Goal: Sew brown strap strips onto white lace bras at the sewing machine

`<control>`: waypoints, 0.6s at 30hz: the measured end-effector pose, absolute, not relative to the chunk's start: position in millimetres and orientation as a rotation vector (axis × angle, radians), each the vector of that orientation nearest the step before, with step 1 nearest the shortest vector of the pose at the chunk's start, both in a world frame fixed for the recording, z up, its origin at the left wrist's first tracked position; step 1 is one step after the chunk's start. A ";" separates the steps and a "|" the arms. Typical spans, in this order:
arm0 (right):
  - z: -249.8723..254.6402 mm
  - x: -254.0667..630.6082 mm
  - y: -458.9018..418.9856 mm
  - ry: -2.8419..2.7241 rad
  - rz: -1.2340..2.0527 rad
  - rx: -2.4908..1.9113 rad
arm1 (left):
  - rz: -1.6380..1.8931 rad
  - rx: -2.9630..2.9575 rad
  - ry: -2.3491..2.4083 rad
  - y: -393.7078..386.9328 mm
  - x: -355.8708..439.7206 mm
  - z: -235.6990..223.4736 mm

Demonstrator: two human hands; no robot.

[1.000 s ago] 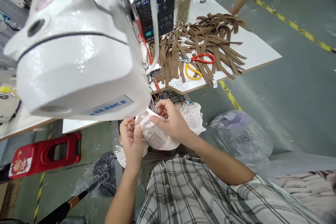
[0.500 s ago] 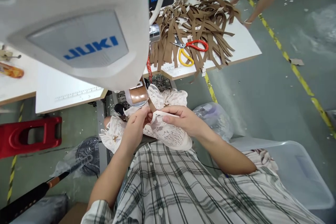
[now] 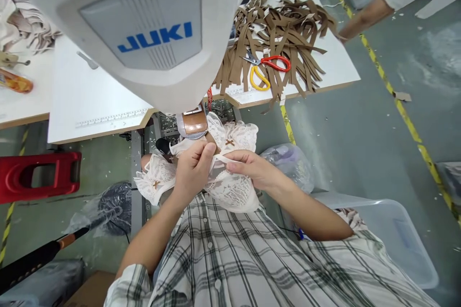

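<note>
White lace bras (image 3: 234, 192) with small brown bows lie across my lap, below the sewing machine head (image 3: 144, 33). My left hand (image 3: 193, 165) is closed, thumb pressed on the bent fingers, at one end of a narrow white strap (image 3: 222, 158). Between thumb and fingers, my right hand (image 3: 254, 168) pinches the other end of the strap. A brown strip (image 3: 212, 141) runs from the machine's arm down to my left fingers, which hide its end. Just above my left hand is the machine's rounded metal-and-copper end (image 3: 193, 124).
Brown strips (image 3: 281, 33) are heaped on the white table (image 3: 338, 67), with red-and-yellow scissors (image 3: 264, 64) on top. A co-worker's arm (image 3: 370, 17) reaches to the heap. A red stool (image 3: 39, 177) stands left; a clear plastic bin (image 3: 403, 235) is at right.
My view has shifted slightly, so the machine head appears further right. My left hand has turned, showing more of its back and thumb. The co-worker's arm and sleeve have changed position.
</note>
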State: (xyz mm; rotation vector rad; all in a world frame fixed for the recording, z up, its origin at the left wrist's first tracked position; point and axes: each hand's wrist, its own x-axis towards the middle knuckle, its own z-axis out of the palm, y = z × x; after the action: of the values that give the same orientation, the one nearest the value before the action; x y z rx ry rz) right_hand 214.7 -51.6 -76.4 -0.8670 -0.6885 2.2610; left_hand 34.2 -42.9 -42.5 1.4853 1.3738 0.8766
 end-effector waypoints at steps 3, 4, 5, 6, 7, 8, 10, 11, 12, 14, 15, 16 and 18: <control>-72.2 217.0 -55.5 -0.535 2.069 -0.983 | 0.972 1.643 1.339 -65.0 19.4 -70.0; -68.5 217.7 -59.0 -0.492 1.958 -1.025 | 0.999 1.762 1.283 -76.8 15.6 -85.9; -63.6 218.5 -64.0 -0.466 1.869 -1.055 | 0.991 1.876 1.244 -89.5 13.4 -104.4; -57.6 219.3 -70.4 -0.466 1.833 -1.069 | 0.918 1.954 1.225 -101.8 13.0 -124.5; -50.9 220.6 -77.8 -0.491 1.857 -1.068 | 0.821 2.011 1.241 -112.6 14.0 -144.7; -43.7 222.6 -85.5 -0.533 1.909 -1.056 | 0.785 2.016 1.359 -120.7 15.6 -163.4; -28.6 229.9 -98.9 -0.659 1.961 -1.034 | 0.843 1.979 1.554 -126.3 16.8 -191.0; -21.3 235.8 -103.1 -0.738 1.899 -1.042 | 0.883 1.958 1.604 -123.7 14.1 -198.0; -14.7 243.2 -105.0 -0.821 1.776 -1.072 | 0.919 1.943 1.622 -117.9 8.3 -200.3; -5.1 261.9 -100.8 -0.985 1.422 -1.165 | 0.972 1.932 1.616 -99.3 -12.9 -192.6; -3.3 272.4 -94.9 -1.056 1.236 -1.207 | 0.985 1.937 1.599 -88.2 -27.0 -184.4; -4.2 283.3 -87.2 -1.118 1.064 -1.233 | 1.007 1.943 1.595 -76.6 -41.7 -175.1; -16.1 304.3 -67.9 -1.223 0.794 -1.239 | 1.102 1.965 1.632 -54.5 -66.6 -157.2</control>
State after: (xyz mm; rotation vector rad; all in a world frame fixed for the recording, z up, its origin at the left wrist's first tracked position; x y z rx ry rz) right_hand 304.3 -67.9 -16.1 -1.2387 -1.2227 0.7940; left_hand -66.6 -54.5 -157.2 1.9649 1.6318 1.1018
